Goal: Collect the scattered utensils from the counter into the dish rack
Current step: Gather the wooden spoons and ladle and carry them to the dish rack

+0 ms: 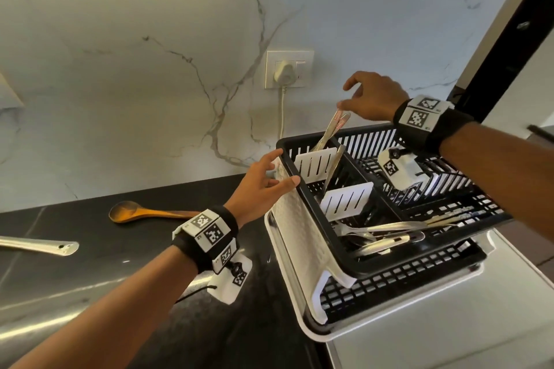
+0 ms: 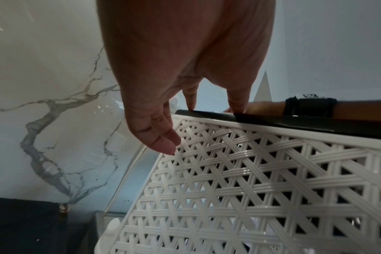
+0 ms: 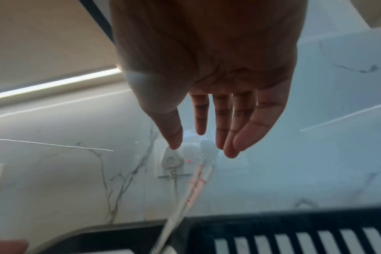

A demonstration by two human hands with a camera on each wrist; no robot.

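Wooden spoon [image 1: 144, 213] (head view only), left grip [image 1: 263, 186] and right grip [image 1: 371, 96] wide, empty

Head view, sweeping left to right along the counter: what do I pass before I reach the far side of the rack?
Metal utensil handle → wooden spoon → left hand at the dish rack's black rim → upright utensils in the rack's back slot → right hand open above them → dish rack.
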